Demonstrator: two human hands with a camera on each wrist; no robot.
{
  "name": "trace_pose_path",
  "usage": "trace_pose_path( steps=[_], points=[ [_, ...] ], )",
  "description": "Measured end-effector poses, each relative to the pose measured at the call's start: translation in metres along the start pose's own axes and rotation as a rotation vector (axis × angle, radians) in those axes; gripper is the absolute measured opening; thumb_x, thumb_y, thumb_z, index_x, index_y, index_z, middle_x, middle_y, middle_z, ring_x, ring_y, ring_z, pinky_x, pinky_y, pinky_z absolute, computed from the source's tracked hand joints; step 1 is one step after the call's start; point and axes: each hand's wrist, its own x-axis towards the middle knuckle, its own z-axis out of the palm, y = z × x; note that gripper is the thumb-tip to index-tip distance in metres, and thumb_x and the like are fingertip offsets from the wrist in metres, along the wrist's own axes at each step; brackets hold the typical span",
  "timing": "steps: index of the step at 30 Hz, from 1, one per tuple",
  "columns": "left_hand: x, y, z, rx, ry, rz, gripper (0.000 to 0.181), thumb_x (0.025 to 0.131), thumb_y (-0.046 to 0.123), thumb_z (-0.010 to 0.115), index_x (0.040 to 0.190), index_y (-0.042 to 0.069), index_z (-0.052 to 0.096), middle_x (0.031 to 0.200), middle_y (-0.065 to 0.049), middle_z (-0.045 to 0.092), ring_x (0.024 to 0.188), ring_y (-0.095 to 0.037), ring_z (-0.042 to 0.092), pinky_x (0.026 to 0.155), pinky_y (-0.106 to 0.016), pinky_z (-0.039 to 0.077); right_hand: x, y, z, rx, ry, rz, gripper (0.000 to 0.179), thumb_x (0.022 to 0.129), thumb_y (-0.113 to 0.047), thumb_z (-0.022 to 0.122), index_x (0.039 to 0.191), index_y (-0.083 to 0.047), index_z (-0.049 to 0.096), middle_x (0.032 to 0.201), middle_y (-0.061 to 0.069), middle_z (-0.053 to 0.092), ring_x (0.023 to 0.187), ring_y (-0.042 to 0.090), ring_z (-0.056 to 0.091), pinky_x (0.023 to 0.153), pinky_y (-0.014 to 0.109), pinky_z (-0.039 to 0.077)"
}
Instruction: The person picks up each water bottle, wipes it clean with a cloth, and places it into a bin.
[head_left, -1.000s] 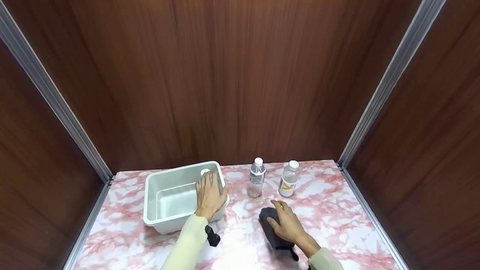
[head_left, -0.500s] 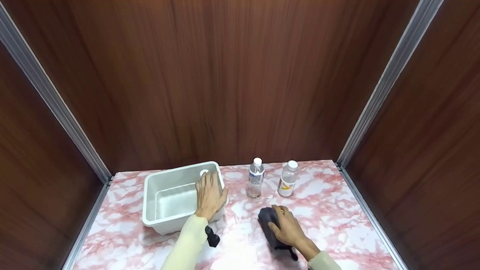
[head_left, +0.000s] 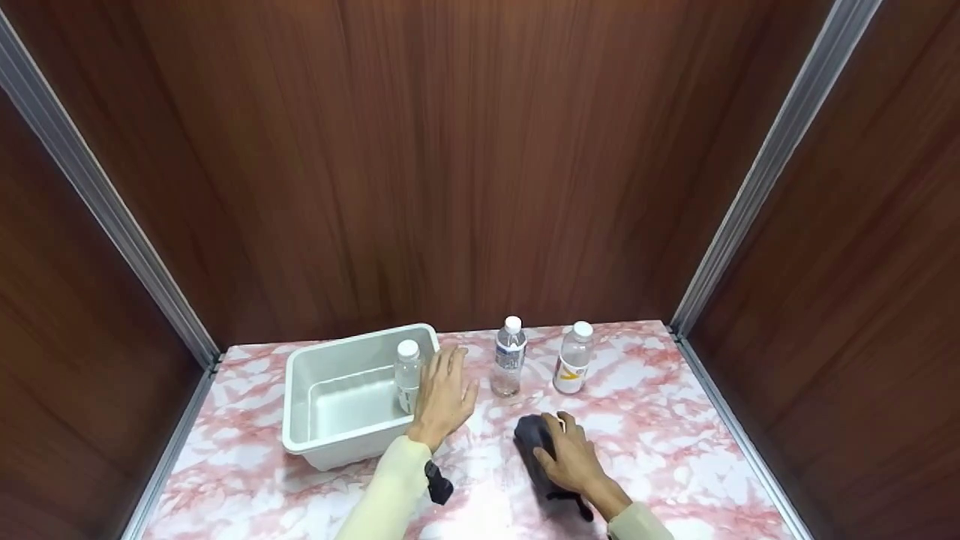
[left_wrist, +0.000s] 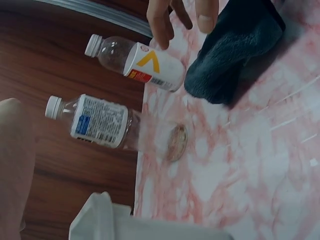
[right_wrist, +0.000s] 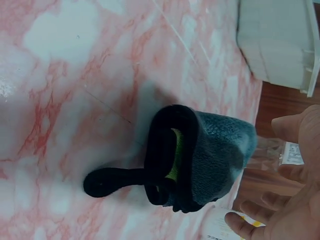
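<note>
My left hand (head_left: 444, 394) is beside the right rim of a pale grey bin (head_left: 337, 431), fingers straight and slightly spread, gripping nothing. Inside the bin, a clear bottle with a white cap (head_left: 407, 367) stands upright, partly hidden by that hand. My right hand (head_left: 574, 459) is over a dark fuzzy cloth roll or pouch (head_left: 536, 457). The right wrist view shows the pouch's black edging, a black loop (right_wrist: 107, 181) and green inside. There the right fingers (right_wrist: 250, 207) curve loosely, seemingly apart from the cloth.
Behind the dark cloth stand two upright capped bottles: a clear one with a blue-and-white label (head_left: 509, 358) and one with a white and yellow label (head_left: 573, 360). Brown wood-grain panels (head_left: 480, 187) with metal edge strips enclose the pink marbled table (head_left: 660, 442) on three sides.
My left hand has moved right, out from over the bin, uncovering the bottle inside. My right hand has drawn back slightly over the cloth, its fingers more bent.
</note>
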Motion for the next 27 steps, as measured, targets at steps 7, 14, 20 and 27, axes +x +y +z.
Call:
trace_pose_path(
  steps=[7,14,20,27],
  points=[
    [-0.008,0.008,0.012,-0.008,0.010,0.016,0.051,0.085,0.024,0.070,0.131,0.005,0.059,0.130,-0.014,0.062,0.122,-0.032,0.058,0.104,-0.048,0.047,-0.002,0.003,0.012,-0.026,-0.005,0.032,0.063,0.086,-0.022,0.076,0.143,-0.009,0.051,0.143,0.032,0.046,0.116,0.050,0.057,0.074,0.064,0.051],
    [-0.013,0.013,0.021,0.004,0.024,0.028,0.053,0.082,0.025,0.073,0.130,0.007,0.060,0.127,-0.013,0.064,0.119,-0.032,0.061,0.100,-0.049,0.048,-0.003,0.008,0.021,-0.050,-0.017,0.019,0.067,0.086,-0.022,0.076,0.146,-0.008,0.049,0.141,0.035,0.045,0.113,0.050,0.058,0.073,0.063,0.052],
    [-0.017,0.016,0.024,-0.017,-0.005,0.011,0.050,0.084,0.025,0.071,0.129,0.005,0.061,0.126,-0.013,0.064,0.118,-0.032,0.060,0.102,-0.048,0.049,-0.004,0.007,0.027,-0.068,-0.046,0.038,0.067,0.089,-0.022,0.074,0.149,-0.010,0.047,0.143,0.035,0.044,0.115,0.051,0.057,0.074,0.065,0.052],
    [-0.022,0.019,0.027,-0.025,-0.008,0.010,0.048,0.083,0.024,0.071,0.126,0.006,0.060,0.123,-0.013,0.065,0.112,-0.031,0.062,0.097,-0.046,0.050,-0.003,0.007,0.036,-0.073,-0.075,0.098,0.067,0.090,-0.025,0.072,0.150,-0.010,0.045,0.147,0.033,0.040,0.121,0.052,0.052,0.081,0.070,0.049]
  ],
)
